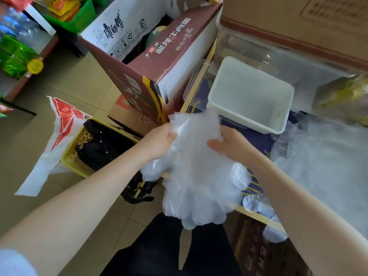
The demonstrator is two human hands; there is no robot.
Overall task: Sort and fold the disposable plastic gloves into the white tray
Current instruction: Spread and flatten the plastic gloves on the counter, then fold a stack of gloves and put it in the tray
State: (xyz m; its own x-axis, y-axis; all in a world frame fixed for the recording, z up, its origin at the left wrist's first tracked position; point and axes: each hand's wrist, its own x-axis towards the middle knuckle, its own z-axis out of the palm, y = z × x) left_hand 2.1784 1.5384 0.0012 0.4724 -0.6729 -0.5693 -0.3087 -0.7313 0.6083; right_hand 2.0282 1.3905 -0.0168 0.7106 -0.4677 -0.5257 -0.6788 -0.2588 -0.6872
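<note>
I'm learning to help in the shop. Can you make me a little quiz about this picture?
1. True or false: the white tray already has folded gloves in it.
2. Which hands hold the stack of plastic gloves? A) left only B) right only C) both
3. Fill in: the loose glove pile lies to the ____ of the held stack.

Key: 1. False, it looks empty. 2. C, left hand and right hand. 3. Right.

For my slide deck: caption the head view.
Both hands, left and right, hold clear gloves before the white tray.
</note>
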